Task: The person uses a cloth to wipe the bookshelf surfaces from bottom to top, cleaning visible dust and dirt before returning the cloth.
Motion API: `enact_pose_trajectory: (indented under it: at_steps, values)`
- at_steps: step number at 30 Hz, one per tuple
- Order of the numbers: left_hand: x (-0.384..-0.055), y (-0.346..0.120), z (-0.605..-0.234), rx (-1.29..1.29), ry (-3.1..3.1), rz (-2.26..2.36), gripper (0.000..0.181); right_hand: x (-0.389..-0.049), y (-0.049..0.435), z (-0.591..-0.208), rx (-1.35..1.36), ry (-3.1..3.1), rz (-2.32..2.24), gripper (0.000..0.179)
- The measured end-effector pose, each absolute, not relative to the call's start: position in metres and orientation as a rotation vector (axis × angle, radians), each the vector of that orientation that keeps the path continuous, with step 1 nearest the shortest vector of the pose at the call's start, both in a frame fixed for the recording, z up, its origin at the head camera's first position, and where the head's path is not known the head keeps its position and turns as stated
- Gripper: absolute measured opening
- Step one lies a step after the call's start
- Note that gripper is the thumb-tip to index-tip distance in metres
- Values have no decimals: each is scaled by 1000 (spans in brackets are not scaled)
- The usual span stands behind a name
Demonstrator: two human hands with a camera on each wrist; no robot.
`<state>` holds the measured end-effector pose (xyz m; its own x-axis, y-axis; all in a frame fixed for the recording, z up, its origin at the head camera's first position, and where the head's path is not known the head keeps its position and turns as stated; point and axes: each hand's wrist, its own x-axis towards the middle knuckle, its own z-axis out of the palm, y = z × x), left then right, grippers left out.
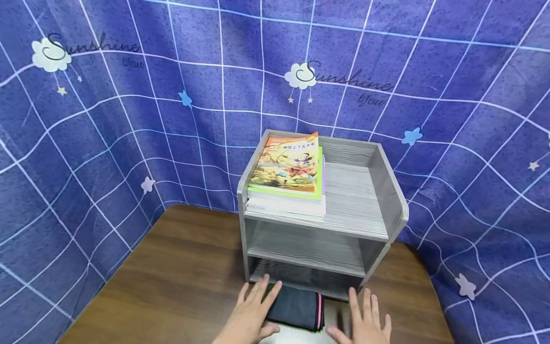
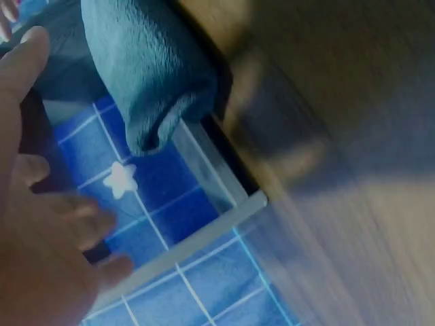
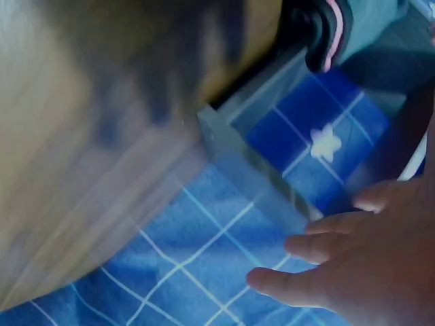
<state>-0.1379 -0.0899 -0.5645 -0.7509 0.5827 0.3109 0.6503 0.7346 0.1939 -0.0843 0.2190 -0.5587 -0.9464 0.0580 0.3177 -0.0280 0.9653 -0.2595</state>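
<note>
A folded dark grey-green cloth, like a towel [image 1: 294, 306], with a pink stripe along its right edge, lies at the front of the grey shelf's [image 1: 352, 191] lowest opening. How far it reaches inside cannot be told. My left hand [image 1: 249, 310] is spread beside the towel's left end, fingers extended; contact is unclear. On the other side, my right hand [image 1: 365, 322] hovers with fingers spread, apart from the towel and holding nothing. The left wrist view shows the rolled fold of the towel [image 2: 149, 61]; the right wrist view shows its striped end [image 3: 328, 34].
A stack of books [image 1: 292, 167] fills the left of the shelf's top. Two open compartments lie below it. The shelf stands on a brown wooden table [image 1: 172, 272], with a blue grid-patterned curtain [image 1: 193, 143] behind and at both sides.
</note>
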Motion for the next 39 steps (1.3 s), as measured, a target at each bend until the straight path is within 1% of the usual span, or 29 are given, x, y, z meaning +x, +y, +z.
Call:
enact_pose_trajectory:
  at_steps: [1, 3, 5, 7, 8, 10, 11, 13, 17, 20, 23, 26, 28, 32, 37, 39]
  values:
    - [-138, -88, -565, -1019, -2678, -413, 100, -85, 222, -552, -14, -2751, 405, 101]
    - [-138, -83, -567, -1102, -2611, -368, 92, -89, 232, -541, 19, -2611, 464, 73]
    - [-138, -76, -570, -1173, -2562, -326, 83, -92, 240, -524, 17, -2497, 503, 50]
    - [-138, -69, -573, -1231, -2557, -288, 74, -97, 248, -504, 8, -2386, 540, 35]
    - [-139, -65, -575, -1250, -2569, -270, 71, -99, 251, -493, -7, -2343, 557, 31]
    - [-139, -58, -580, -1267, -2624, -228, 68, -104, 255, -471, -28, -2271, 604, 31]
    - [-140, -55, -582, -1265, -2664, -211, 68, -108, 257, -460, -17, -2221, 634, 34]
    - [-140, -48, -586, -1236, -2747, -177, 68, -115, 258, -440, 7, -2150, 697, 46]
    - [-143, -36, -594, -1086, -2886, -122, 69, -128, 258, -402, 110, -2070, 821, 77]
    - [-146, -28, -600, -970, -2885, -82, 65, -138, 258, -376, 152, -2105, 851, 88]
    - [-150, -23, -608, -882, -2772, -24, 51, -148, 258, -357, 153, -2179, 798, 87]
    - [-153, -22, -617, -806, -2621, 13, 37, -157, 259, -349, 168, -2219, 724, 81]
    - [-155, -21, -622, -766, -2548, 14, 33, -161, 259, -348, 185, -2216, 694, 76]
    - [-158, -21, -626, -751, -2500, -26, 36, -165, 258, -352, 182, -2164, 681, 65]
    - [-164, -19, -623, -772, -2576, -34, 60, -166, 256, -353, 132, -2134, 704, 60]
    - [-167, -18, -621, -770, -2599, -26, 64, -167, 257, -353, 128, -2126, 710, 59]
